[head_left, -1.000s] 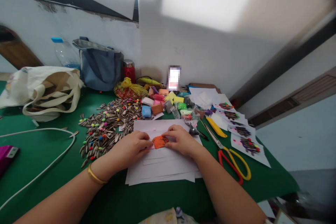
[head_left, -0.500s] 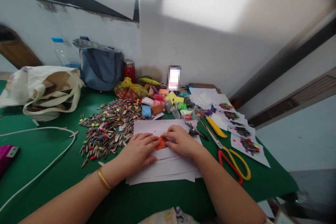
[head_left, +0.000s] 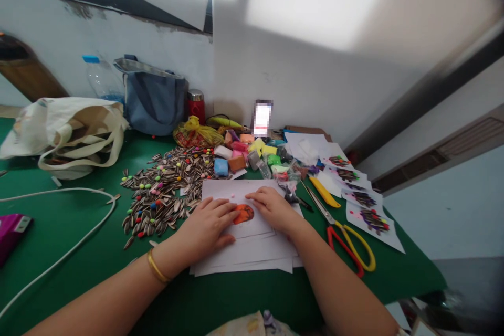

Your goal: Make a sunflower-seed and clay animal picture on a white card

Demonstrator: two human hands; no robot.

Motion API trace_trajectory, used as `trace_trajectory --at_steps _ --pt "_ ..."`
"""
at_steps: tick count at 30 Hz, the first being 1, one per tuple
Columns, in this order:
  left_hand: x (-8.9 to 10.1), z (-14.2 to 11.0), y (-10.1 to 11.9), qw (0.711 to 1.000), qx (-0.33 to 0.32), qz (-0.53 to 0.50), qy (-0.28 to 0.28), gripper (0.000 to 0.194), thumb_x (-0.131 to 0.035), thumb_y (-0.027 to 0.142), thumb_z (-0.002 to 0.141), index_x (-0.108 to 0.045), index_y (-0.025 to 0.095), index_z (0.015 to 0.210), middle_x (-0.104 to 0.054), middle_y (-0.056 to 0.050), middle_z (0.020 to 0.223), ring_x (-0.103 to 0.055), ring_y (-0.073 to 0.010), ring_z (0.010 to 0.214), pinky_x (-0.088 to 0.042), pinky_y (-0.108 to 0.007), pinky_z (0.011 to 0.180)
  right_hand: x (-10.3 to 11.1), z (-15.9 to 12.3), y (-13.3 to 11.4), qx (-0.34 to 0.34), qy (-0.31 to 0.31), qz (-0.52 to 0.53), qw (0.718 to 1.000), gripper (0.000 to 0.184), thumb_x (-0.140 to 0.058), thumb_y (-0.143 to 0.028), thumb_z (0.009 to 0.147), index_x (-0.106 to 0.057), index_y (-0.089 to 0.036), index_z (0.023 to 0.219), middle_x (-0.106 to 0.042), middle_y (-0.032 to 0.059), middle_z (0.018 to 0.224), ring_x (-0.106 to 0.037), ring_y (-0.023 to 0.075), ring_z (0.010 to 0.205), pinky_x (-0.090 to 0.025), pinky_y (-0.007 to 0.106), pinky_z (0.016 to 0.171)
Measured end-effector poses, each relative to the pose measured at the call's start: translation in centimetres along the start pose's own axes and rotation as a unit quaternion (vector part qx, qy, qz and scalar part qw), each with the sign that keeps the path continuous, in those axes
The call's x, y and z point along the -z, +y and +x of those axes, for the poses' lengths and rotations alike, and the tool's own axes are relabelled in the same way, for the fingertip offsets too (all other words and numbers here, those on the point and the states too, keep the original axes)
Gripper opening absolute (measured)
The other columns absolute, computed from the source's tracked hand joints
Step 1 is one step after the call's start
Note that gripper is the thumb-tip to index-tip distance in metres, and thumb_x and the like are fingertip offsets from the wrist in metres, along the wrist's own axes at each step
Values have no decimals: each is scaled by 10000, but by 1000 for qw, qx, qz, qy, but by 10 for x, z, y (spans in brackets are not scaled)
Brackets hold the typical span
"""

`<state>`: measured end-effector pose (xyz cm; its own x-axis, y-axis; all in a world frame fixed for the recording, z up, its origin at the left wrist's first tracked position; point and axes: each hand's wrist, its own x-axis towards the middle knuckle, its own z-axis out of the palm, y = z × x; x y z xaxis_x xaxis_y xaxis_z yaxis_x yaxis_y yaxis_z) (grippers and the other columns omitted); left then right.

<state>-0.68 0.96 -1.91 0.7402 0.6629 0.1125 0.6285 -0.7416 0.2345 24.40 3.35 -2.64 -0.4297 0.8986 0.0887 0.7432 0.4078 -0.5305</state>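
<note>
A flattened orange piece of clay point(head_left: 244, 213) with dark marks lies on a stack of white paper point(head_left: 255, 254). My left hand point(head_left: 214, 223) rests flat on the paper, fingers stretched out, its fingertips at the clay's left edge. To the right of the clay is my right hand point(head_left: 273, 211), palm down with its index finger extended; it appears to hold nothing. A tiny pink dot point(head_left: 232, 197) sits on the paper above the clay.
Striped sunflower seeds point(head_left: 169, 184) with coloured bits are heaped on the left. Packets of coloured clay point(head_left: 237, 163) lie beyond the paper. Scissors point(head_left: 344, 239), a yellow utility knife point(head_left: 325, 192) and seed-decorated papers point(head_left: 374, 220) are at right. A white cable point(head_left: 92, 228) curves at left.
My right hand has drawn back from the orange clay, leaving more of it uncovered. My left hand stays at its left edge.
</note>
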Motion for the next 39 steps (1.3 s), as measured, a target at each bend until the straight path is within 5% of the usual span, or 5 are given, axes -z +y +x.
trace_trajectory --at_steps 7,15,23,33,39 --pt "2 0 1 1000 1 -3 6 584 -667 419 850 -499 289 1394 -569 -50 1419 -458 -291 1328 -246 -502 1131 -12 6 -8 -67 7 -108 992 387 -589 -291 936 -581 -250 1321 -610 82 1137 -514 247 1101 -398 358 974" --pt "2 -1 1 1000 -10 -2 0 626 -663 375 856 -440 349 1440 -548 -50 1432 -458 -322 1316 -262 -558 1112 4 -3 -10 -28 -34 -51 998 630 -682 -485 863 -481 -272 1421 -566 89 1205 -491 254 1156 -392 371 1004" --pt "4 0 4 999 -30 24 -4 601 -631 334 887 -416 440 1438 -501 -33 1467 -421 -342 1341 -219 -631 1114 7 -4 -15 -22 -32 -42 998 604 -698 -504 845 -536 -271 1377 -569 83 1186 -489 250 1149 -386 368 1014" --pt "-7 -1 7 998 -47 29 -10 629 -573 399 913 -349 318 1496 -407 -71 1556 -280 -304 1464 -128 -572 1184 16 -3 -12 -1 46 -72 996 414 -658 -398 892 -599 -218 1260 -614 86 1137 -533 241 1092 -407 355 958" --pt "-10 2 8 999 -7 34 -3 661 -599 512 884 -397 297 1475 -405 -105 1554 -318 -342 1443 -99 -621 1171 61 -17 15 -215 173 -282 919 325 -644 -507 853 -629 -183 864 -632 117 926 -556 299 939 -408 381 782"
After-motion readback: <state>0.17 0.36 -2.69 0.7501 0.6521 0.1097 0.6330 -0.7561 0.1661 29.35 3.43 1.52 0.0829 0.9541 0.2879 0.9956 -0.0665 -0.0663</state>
